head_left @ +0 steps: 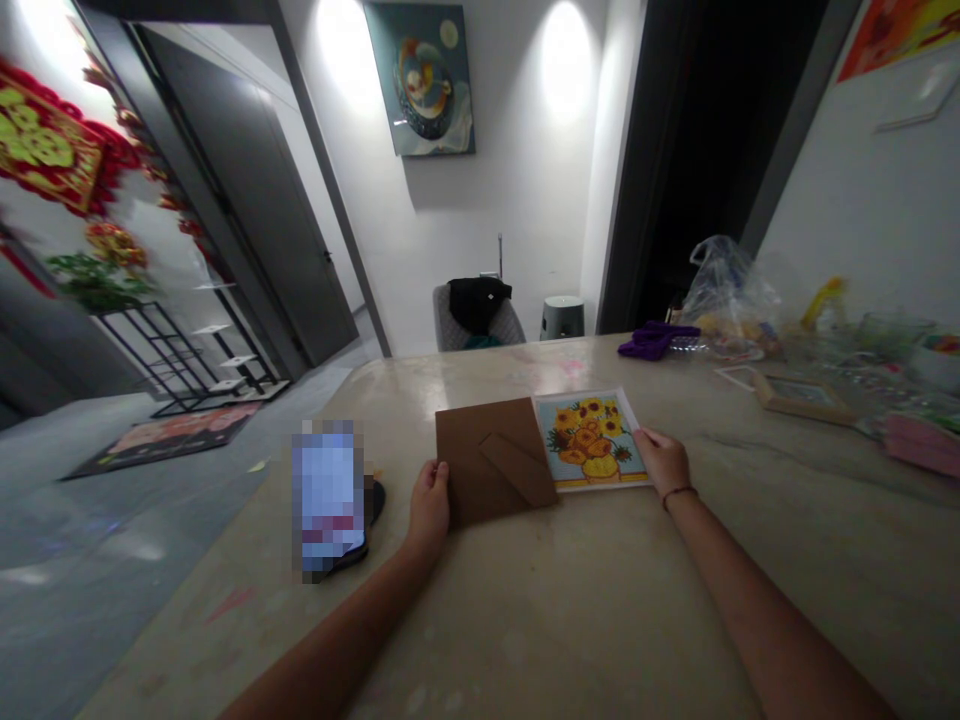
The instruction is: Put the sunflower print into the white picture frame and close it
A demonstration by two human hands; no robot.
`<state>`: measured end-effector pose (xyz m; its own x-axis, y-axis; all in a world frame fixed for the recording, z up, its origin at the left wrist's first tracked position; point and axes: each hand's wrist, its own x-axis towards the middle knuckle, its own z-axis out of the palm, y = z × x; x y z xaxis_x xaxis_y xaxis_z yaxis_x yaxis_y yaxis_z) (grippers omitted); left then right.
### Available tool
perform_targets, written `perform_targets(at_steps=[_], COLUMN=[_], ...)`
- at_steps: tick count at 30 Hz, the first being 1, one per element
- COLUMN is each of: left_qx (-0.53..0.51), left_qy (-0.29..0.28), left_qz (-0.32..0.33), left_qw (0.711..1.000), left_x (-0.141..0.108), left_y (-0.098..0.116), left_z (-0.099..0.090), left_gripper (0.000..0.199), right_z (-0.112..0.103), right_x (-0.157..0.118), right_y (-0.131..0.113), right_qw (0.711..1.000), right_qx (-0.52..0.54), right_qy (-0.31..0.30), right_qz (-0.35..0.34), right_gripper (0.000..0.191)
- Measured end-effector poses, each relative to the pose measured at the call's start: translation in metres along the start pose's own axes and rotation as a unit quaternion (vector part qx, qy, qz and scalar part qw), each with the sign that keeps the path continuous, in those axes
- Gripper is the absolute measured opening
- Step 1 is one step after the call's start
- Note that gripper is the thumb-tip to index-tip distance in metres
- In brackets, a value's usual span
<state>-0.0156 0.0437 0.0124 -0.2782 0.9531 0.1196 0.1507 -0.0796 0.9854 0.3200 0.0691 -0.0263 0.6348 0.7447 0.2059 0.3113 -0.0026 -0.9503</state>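
A brown backing board (491,465) with a folded stand flap is gripped at its left edge by my left hand (430,508), fingers closed. To its right, a square sunflower picture (592,440) with a white border is pinched at its right edge by my right hand (664,462), which has a thin band at the wrist. The board's right edge meets or slightly overlaps the picture's left edge. Both pieces are tilted a little above the marble-look table (525,620).
A lit phone (328,495), blurred out, stands on the left of the table. Toward the back right are a purple cloth (654,340), a plastic bag (724,300), a wooden frame (802,398) and a pink item (921,443). A chair (444,320) is beyond the far edge.
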Motion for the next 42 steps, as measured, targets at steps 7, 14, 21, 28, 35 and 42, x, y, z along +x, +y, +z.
perform_targets(at_steps=[7, 14, 21, 28, 35, 42], left_qx=[0.003, 0.006, -0.025, -0.040, -0.084, -0.082], left_qy=[0.000, 0.003, -0.007, -0.006, -0.084, -0.094], left_qz=[0.014, 0.008, 0.003, -0.003, -0.056, -0.047], left_qw=[1.000, 1.000, 1.000, 0.999, 0.991, 0.991], left_x=[0.003, 0.004, 0.004, 0.003, -0.007, -0.009], left_y=[-0.004, -0.006, -0.007, -0.006, 0.008, 0.009], left_z=[0.000, 0.000, 0.001, -0.001, 0.004, 0.006], left_gripper=[0.025, 0.028, 0.028, 0.031, 0.032, 0.030], right_z=[0.016, 0.022, 0.023, 0.056, 0.043, -0.026], right_x=[-0.012, -0.016, -0.035, -0.092, -0.058, 0.021], right_y=[-0.006, -0.007, -0.040, -0.066, -0.060, -0.007], right_qw=[0.986, 0.966, 0.953, 0.961, 0.963, 0.981], right_qx=[-0.139, -0.215, -0.196, 0.055, 0.207, 0.163], right_qy=[-0.025, -0.034, -0.006, -0.247, -0.173, 0.107], right_qz=[-0.085, -0.138, -0.231, -0.111, -0.008, 0.024], right_gripper=[0.027, 0.025, 0.029, 0.027, 0.032, 0.037])
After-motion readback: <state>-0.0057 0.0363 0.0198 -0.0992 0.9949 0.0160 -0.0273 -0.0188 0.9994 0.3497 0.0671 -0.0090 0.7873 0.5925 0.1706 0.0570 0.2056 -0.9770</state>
